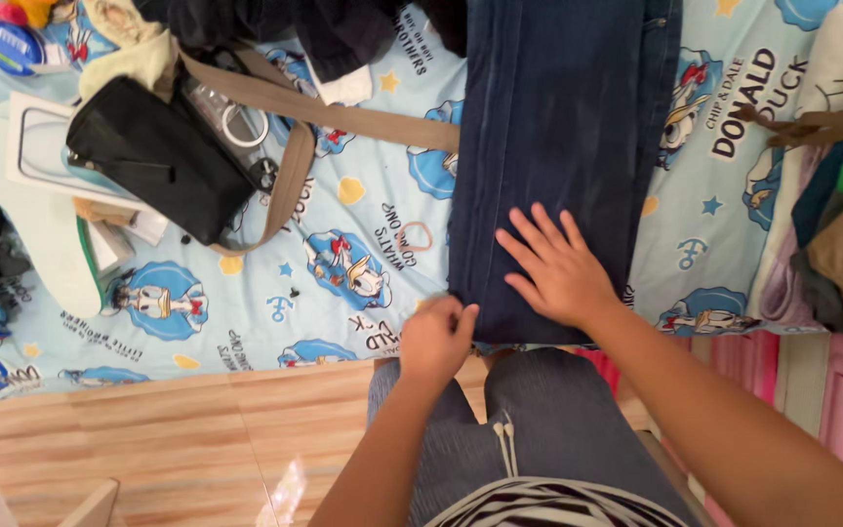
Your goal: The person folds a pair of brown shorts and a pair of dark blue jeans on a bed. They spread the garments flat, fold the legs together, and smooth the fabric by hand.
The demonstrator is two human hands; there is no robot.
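Left hand (435, 337) pinching jeans (548, 146) corner

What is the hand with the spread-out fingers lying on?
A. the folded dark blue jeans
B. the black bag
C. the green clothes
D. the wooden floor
A: the right hand lies flat, fingers spread, on the folded dark blue jeans, while the left hand pinches their near corner on the cartoon bedsheet.
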